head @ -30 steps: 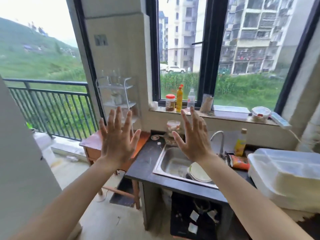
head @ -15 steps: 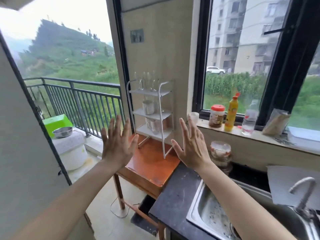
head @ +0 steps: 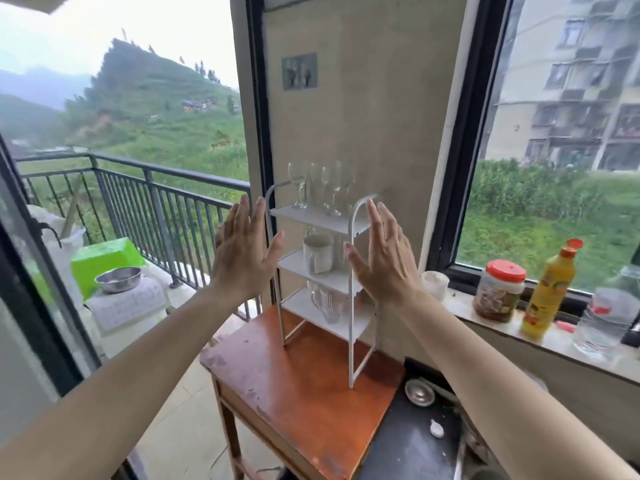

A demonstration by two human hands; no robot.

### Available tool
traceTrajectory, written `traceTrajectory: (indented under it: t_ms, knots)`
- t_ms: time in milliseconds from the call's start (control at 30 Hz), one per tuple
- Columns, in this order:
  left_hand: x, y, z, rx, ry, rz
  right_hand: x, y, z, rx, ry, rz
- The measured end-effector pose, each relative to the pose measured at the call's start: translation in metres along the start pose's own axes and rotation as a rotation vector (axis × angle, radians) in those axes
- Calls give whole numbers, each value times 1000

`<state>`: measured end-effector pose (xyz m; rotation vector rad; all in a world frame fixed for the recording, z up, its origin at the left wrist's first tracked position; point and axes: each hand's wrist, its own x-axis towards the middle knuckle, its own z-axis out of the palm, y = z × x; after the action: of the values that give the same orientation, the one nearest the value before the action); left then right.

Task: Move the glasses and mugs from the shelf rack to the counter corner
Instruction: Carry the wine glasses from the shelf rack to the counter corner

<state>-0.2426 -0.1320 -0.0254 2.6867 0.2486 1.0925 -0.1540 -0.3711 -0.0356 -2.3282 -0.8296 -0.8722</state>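
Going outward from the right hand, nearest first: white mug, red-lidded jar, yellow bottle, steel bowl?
1. White mug, middle shelf, just left of the right hand.
2. Jar, on the sill, right.
3. Yellow bottle, farther along the sill.
4. Steel bowl, far left, outside.

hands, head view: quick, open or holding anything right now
Left hand: open, fingers straight, holding nothing.
Right hand: open, fingers straight, holding nothing.

White shelf rack (head: 351, 289), white mug (head: 318, 253), reddish-brown wooden table (head: 304, 386), yellow bottle (head: 547, 292), orange cap, green box (head: 104, 261)
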Motion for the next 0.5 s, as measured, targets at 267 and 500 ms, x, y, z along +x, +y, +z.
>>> traceTrajectory:
  t_ms: [267,500]
  knots:
    - [146,-73,105,-255,-77,73,126,13,83,-74,105,133]
    - [241,-90,152,-334,-111,133,199,18,116,-23,131,265]
